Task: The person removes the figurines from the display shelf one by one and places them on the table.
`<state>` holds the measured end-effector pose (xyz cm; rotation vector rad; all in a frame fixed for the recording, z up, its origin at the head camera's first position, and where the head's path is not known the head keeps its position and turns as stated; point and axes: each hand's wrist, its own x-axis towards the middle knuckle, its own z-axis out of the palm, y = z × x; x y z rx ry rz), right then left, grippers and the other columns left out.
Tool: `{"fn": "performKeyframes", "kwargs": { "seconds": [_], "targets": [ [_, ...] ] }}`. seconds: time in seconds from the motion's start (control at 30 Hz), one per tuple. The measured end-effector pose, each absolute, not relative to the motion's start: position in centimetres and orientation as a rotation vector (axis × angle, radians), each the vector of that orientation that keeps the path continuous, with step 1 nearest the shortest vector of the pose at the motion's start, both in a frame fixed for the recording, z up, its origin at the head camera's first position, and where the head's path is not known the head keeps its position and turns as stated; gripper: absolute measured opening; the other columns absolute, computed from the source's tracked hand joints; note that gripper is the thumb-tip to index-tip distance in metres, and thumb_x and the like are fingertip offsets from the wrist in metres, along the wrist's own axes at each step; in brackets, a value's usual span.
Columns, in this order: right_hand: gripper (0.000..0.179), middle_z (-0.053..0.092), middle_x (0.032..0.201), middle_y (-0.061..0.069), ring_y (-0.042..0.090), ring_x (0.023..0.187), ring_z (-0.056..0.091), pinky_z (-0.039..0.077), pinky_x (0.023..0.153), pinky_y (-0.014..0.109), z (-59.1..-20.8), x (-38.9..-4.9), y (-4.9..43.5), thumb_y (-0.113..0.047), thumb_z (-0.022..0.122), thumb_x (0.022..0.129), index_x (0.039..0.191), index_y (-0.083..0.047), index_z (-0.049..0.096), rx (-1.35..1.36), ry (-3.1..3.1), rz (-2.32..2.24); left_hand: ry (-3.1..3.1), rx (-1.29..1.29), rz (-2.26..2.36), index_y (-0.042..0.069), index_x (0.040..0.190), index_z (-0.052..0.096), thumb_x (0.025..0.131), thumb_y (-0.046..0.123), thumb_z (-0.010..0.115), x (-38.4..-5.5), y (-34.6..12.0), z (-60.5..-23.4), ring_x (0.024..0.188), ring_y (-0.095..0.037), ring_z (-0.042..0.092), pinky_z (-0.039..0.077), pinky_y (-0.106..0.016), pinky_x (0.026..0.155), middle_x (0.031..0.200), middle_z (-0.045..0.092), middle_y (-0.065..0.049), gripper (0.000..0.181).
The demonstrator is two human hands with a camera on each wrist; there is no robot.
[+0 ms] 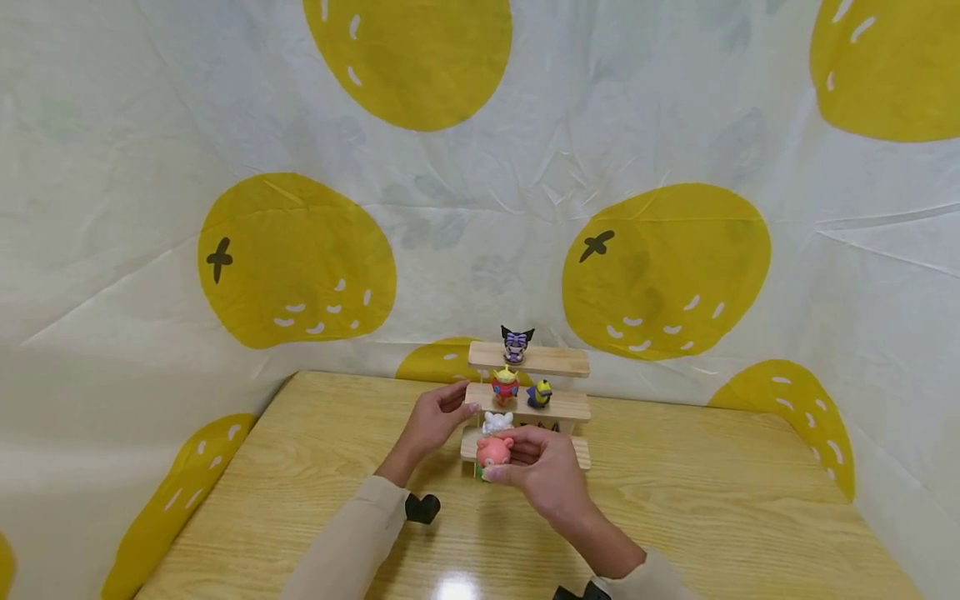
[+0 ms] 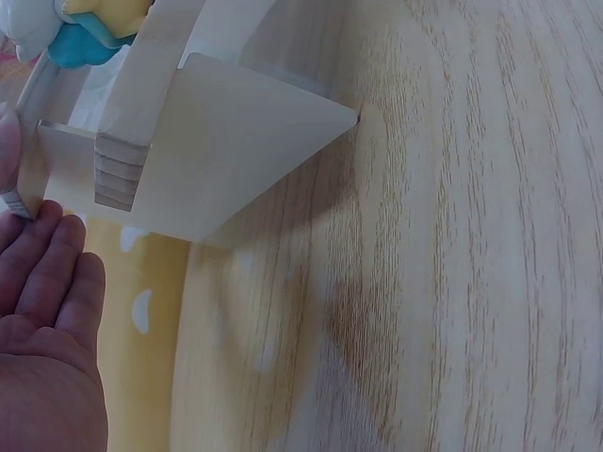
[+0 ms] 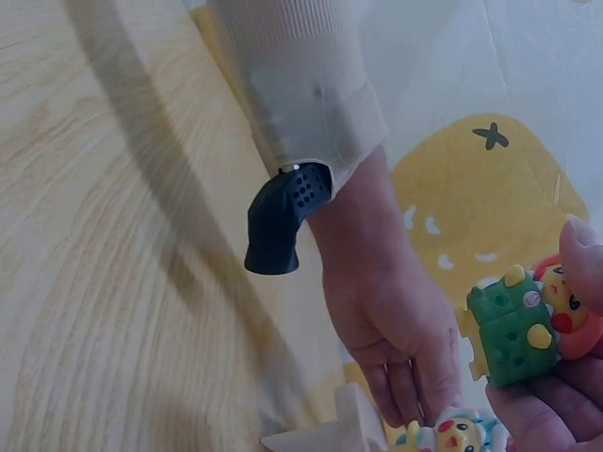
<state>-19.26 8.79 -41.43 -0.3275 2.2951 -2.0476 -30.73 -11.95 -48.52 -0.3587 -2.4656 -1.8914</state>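
A small wooden three-tier display shelf (image 1: 566,406) stands near the back of the table. My left hand (image 1: 435,423) grips the left end of its middle tier, thumb in front and fingers behind. In front of the lowest tier, my right hand (image 1: 551,477) pinches a toy figurine (image 3: 513,325) with a pink hood, yellow face and green body. A white-hooded figurine (image 1: 497,422) sits on the lowest tier, partly hidden behind the held one. The middle tier bears a red-suited alien figurine (image 1: 506,385) and a yellow-and-dark-blue figurine (image 1: 539,393). On top sits a black-eared figurine (image 1: 516,342).
Dark pointed tips (image 1: 540,427) show behind my right hand; the rest of that thing is hidden. Translucent side panels (image 2: 236,141) support the tiers. Cloth (image 1: 480,208) with yellow fruit prints hangs behind the wooden table (image 1: 675,475). Black wrist mounts (image 1: 422,508) stick out from the sleeves.
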Motion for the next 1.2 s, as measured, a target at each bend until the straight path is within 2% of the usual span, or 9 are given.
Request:
{"fn": "performKeyframes", "kwargs": {
  "seconds": [0.23, 0.5, 0.77, 1.0, 1.2],
  "targets": [
    [0.041, 0.078, 0.109, 0.025, 0.022, 0.098, 0.077, 0.064, 0.082, 0.024, -41.8, -19.2, 8.3, 0.005, 0.088, 0.077, 0.114, 0.011, 0.072, -0.288, 2.305, -2.061, -2.478, -0.361, -1.883, 0.001, 0.152, 0.052, 0.1, 0.029, 0.073, -30.7, -12.0, -48.3, 0.141, -0.035, 0.057, 0.052, -0.047, 0.112, 0.152, 0.057, -0.019, 0.063],
    [0.039, 0.077, 0.112, 0.026, 0.016, 0.096, 0.076, 0.063, 0.082, 0.022, -42.3, -19.1, 7.9, 0.007, 0.087, 0.077, 0.114, 0.011, 0.072, -0.315, 2.245, -2.111, -2.477, -0.337, -1.882, 0.002, 0.153, 0.052, 0.099, 0.029, 0.073, -30.7, -11.8, -48.1, 0.141, -0.034, 0.057, 0.052, -0.047, 0.112, 0.153, 0.057, -0.018, 0.063],
    [0.04, 0.077, 0.11, 0.026, 0.024, 0.1, 0.077, 0.064, 0.083, 0.024, -43.0, -19.0, 7.4, 0.009, 0.088, 0.075, 0.112, 0.01, 0.073, -0.298, 2.294, -2.111, -2.472, -0.344, -1.881, 0.002, 0.152, 0.052, 0.099, 0.029, 0.074, -30.6, -11.9, -48.3, 0.141, -0.034, 0.058, 0.052, -0.047, 0.112, 0.152, 0.058, -0.018, 0.064],
    [0.038, 0.077, 0.108, 0.026, 0.016, 0.095, 0.077, 0.063, 0.082, 0.022, -43.5, -19.0, 7.1, 0.009, 0.087, 0.074, 0.11, 0.01, 0.074, -0.323, 2.288, -2.115, -2.466, -0.338, -1.887, 0.001, 0.152, 0.053, 0.098, 0.027, 0.075, -30.6, -11.9, -48.3, 0.14, -0.034, 0.058, 0.052, -0.047, 0.112, 0.151, 0.058, -0.018, 0.064],
    [0.039, 0.078, 0.108, 0.026, 0.017, 0.095, 0.077, 0.063, 0.082, 0.022, -43.8, -19.0, 6.8, 0.009, 0.088, 0.074, 0.11, 0.01, 0.074, -0.318, 2.293, -2.117, -2.476, -0.323, -1.879, 0.003, 0.151, 0.054, 0.097, 0.03, 0.076, -30.8, -11.9, -48.3, 0.139, -0.034, 0.059, 0.052, -0.047, 0.112, 0.151, 0.059, -0.018, 0.065]
  ]
}}
